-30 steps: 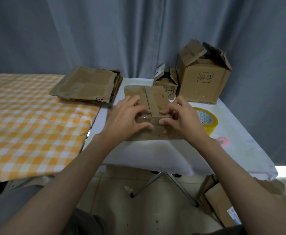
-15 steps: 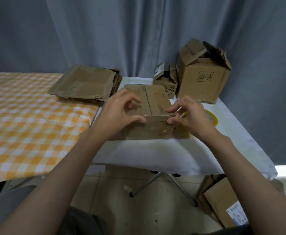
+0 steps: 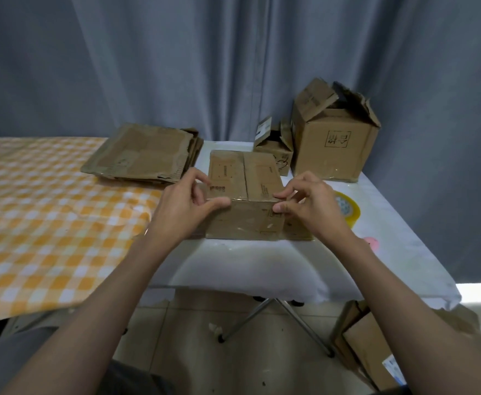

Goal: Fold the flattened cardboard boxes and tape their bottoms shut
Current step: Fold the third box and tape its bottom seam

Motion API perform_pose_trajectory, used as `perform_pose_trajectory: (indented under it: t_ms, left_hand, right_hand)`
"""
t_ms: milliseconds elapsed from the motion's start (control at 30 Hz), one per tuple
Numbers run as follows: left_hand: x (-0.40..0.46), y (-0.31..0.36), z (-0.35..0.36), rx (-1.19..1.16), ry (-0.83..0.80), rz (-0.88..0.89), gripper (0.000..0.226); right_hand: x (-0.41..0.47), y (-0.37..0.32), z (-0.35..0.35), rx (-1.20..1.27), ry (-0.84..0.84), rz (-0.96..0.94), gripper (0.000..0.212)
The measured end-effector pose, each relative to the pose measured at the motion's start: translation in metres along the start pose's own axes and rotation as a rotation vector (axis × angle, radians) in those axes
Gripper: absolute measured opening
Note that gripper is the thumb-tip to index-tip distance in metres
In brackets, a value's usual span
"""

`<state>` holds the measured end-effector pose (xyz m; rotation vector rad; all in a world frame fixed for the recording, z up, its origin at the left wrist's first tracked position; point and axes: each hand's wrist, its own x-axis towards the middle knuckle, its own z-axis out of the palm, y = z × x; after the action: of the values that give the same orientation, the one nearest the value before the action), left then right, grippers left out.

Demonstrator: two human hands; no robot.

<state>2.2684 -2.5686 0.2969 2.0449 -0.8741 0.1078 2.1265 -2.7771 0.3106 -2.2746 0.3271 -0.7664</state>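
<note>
Two forearms reach in from the near edge over the tiled floor; the left hand (image 3: 183, 208) curls thumb and fingers onto the left end of the cardboard box (image 3: 245, 195), thumb tip lying along the fold line; the right hand (image 3: 309, 206) pinches the right end of that same fold between thumb and forefinger, its other fingers loosely bent; the box lies partly folded on the white table (image 3: 262, 266), its lower panel facing the person and its two top flaps lying back; bare white cloth shows between the box and the table's near edge; a tape roll (image 3: 347, 210) sits just beside the right hand; the checked table (image 3: 34, 223) abuts on the left; a stack of flattened boxes (image 3: 142, 152) straddles both tables farther back; a small open box (image 3: 273, 149) and a large open box (image 3: 336, 143) stand touching near the grey curtain (image 3: 176, 67).
</note>
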Motion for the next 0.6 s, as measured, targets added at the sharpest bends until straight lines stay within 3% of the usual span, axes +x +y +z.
perform_pose_trajectory:
  t_ms: [100,200,300,433,600]
  left_hand:
    - [-0.004,0.01,0.015,0.041,0.1,-0.131,0.056]
    - [-0.004,0.018,0.025,0.188,0.101,-0.003,0.05]
    - [-0.003,0.022,0.032,0.305,0.078,0.102,0.039]
    - [-0.004,0.023,0.035,0.354,0.095,0.161,0.034]
    - [-0.004,0.02,0.031,0.291,0.073,0.097,0.038]
  right_hand:
    - [0.0,0.003,0.006,-0.066,0.008,-0.028,0.02]
    - [0.004,-0.005,0.009,-0.23,-0.028,-0.143,0.023]
    - [0.017,-0.017,0.017,-0.324,-0.116,-0.226,0.041]
    - [0.032,-0.032,0.039,-0.479,-0.389,-0.109,0.053]
    - [0.033,-0.033,0.046,-0.545,-0.385,-0.034,0.048]
